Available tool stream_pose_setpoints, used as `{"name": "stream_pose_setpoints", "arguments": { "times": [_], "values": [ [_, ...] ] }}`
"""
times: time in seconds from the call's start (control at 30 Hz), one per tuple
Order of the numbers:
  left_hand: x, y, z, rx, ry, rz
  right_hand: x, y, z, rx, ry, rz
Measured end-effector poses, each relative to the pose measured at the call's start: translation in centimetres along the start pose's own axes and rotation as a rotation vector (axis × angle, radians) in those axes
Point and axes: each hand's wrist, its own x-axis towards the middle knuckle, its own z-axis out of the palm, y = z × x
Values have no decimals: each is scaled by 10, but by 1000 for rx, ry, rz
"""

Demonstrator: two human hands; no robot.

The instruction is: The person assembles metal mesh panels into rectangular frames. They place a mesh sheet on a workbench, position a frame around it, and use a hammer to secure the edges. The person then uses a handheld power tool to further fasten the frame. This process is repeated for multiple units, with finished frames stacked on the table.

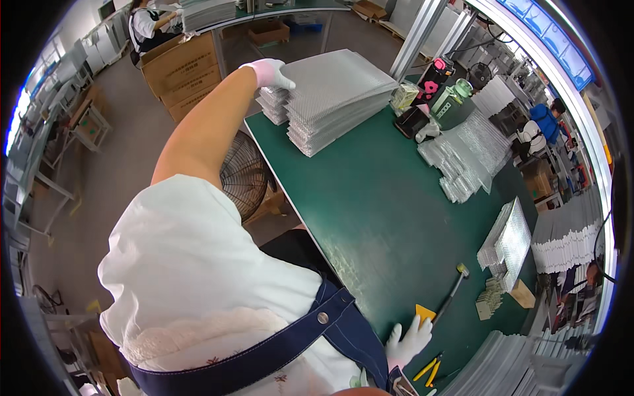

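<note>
My left hand, in a white and pink glove, reaches out to the far left. It lies on a small stack of silvery mesh-patterned sheets, fingers apart and pointing right. Beside it is a larger stack of the same sheets, with uneven edges. Low on the right, my right hand, also gloved, rests on the green tabletop with fingers spread. Its fingertips are at a yellow scraper blade. Next to that lies a dark-handled hammer, and yellow-handled pliers are nearer me.
Bubble-textured silvery pieces, a green bottle and a black box occupy the table's far right. More sheets and small blocks lie along the right side. A caged fan stands off the left edge, near cartons. Other people work farther off.
</note>
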Motion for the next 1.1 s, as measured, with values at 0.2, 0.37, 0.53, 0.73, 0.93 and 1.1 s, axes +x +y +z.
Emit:
{"name": "stream_pose_setpoints", "arguments": {
  "times": [0.2, 0.37, 0.53, 0.73, 0.93, 1.1],
  "values": [
    [15, 16, -28, 372, -198, -9, 28, 10, 22, -76, -42, 164],
    [4, 33, -54, 383, -88, 29, 38, 11, 18, -73, -56, 195],
    [2, 11, -69, 56, 136, 118, 54, 26, 7, -136, 105, 299],
    [0, 4, -64, 256, 93, 15, 60, 57, 23, -19, -48, 526],
    [-2, -2, -93, -147, 155, 128, 43, 78, 34, 4, 171, 410],
    [-50, 35, -70, -948, 152, 209, 46, 13, 24, -39, -40, -176]
  ]
}}
